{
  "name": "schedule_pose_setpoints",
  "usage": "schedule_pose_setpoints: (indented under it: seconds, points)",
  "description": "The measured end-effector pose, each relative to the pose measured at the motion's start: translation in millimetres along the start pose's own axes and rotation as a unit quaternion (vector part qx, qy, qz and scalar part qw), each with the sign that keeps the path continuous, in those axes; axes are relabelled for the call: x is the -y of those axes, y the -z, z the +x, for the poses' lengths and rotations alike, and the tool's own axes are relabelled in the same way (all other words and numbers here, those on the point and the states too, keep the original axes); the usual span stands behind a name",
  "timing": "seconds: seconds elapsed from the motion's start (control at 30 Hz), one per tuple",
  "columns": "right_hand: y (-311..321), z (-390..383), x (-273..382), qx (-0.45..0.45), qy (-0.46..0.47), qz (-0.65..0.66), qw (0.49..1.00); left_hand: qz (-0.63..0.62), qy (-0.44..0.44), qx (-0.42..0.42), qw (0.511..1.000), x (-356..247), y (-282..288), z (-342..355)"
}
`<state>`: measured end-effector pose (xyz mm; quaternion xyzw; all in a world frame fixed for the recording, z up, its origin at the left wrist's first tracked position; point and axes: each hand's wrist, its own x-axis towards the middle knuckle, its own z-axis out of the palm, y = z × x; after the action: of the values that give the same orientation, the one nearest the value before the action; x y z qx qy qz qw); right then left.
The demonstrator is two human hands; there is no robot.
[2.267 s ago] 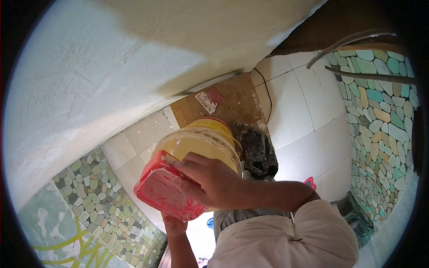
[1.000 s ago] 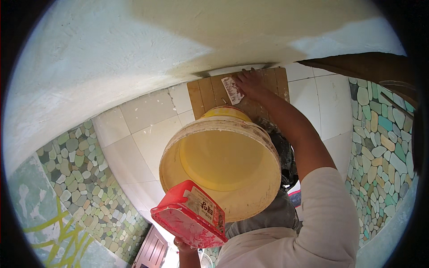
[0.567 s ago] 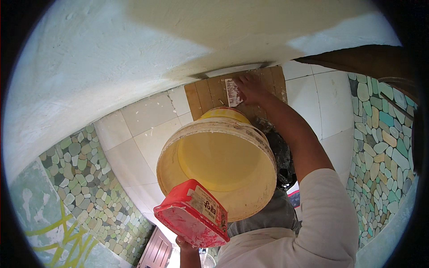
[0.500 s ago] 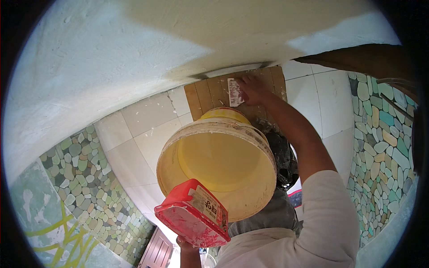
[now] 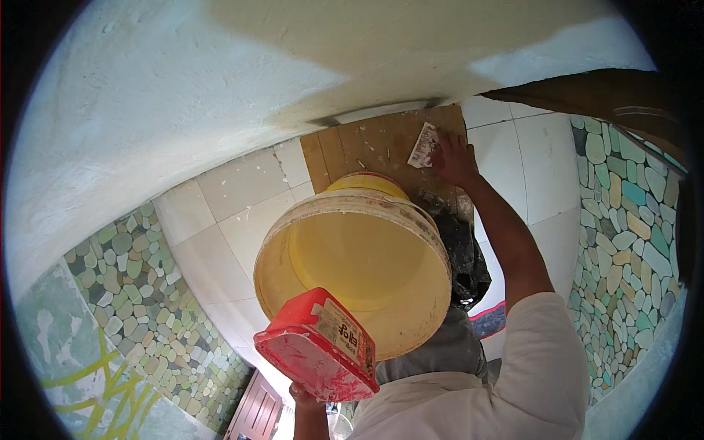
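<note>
My left hand (image 5: 303, 396) is closed on a red plastic tub (image 5: 315, 370), smeared with white, tilted over the front left rim of a large cream bucket (image 5: 270, 242). The tub hides most of that hand's fingers. At the far side, my right hand (image 5: 456, 163) is closed around a wide flat brush (image 5: 424, 145) whose bristles look white and caked. The brush is over a brown wooden board (image 5: 381, 139) behind the bucket. I cannot tell whether its bristles touch the board.
A pale plastered wall (image 5: 183, 81) curves along the far side. Black plastic (image 5: 462, 257) lies right of the bucket. White floor tiles (image 5: 242, 176) carry white spatters, with pebble mosaic strips (image 5: 161, 293) beyond them. A brown sheet-like thing (image 5: 587, 92) hangs at the far right.
My right hand has moved to the right across the board, and the brush now lies at a slant. The left hand and red tub have barely moved.
</note>
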<state>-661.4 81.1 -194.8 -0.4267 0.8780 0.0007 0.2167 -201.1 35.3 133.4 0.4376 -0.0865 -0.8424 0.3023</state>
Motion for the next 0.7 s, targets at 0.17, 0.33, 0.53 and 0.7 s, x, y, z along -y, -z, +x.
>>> schedule_pose_setpoints:
  seconds: [0.17, 0.33, 0.53, 0.7]
  points:
    - [-18.2, 26.3, 40.5, -0.075, 0.134, 0.053, 0.987, 0.036, 0.001, -0.019, 0.999, -2.0, -3.5, -3.1]
    - [-32.1, 47.5, 72.8, -0.053, 0.253, 0.041, 0.965, 0.057, -0.003, -0.032, 0.998, -0.6, -2.2, -4.0]
    - [-41.6, 59.3, 80.8, -0.042, 0.284, -0.007, 0.958, 0.183, -0.011, -0.054, 0.982, -0.1, 15.4, -17.1]
    - [-60.7, 66.0, 88.4, -0.023, 0.307, -0.048, 0.95, 0.193, 0.02, -0.088, 0.977, 1.8, -5.1, -1.1]
